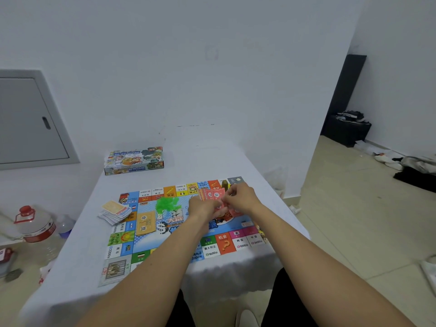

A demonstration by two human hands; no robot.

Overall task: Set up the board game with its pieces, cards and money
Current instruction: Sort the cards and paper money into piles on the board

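Observation:
The colourful game board point(122, 239) lies flat on the white-covered table. Over its far right part my left hand point(203, 208) and my right hand point(243, 197) meet, both pinching a fanned bundle of red paper money point(213, 193). A heap of small green pieces point(168, 204) sits on the board's middle. A tan card stack point(145, 224) rests on the board to their left. A loose pile of cards point(116, 212) lies at the board's left edge. A brown upright piece point(224, 184) stands behind the money.
The game box point(134, 161) stands at the table's far left by the wall. The table point(82, 267) drops off at both sides. A large water bottle with a red cap point(35, 223) stands on the floor at left. Clutter lies on the floor at right.

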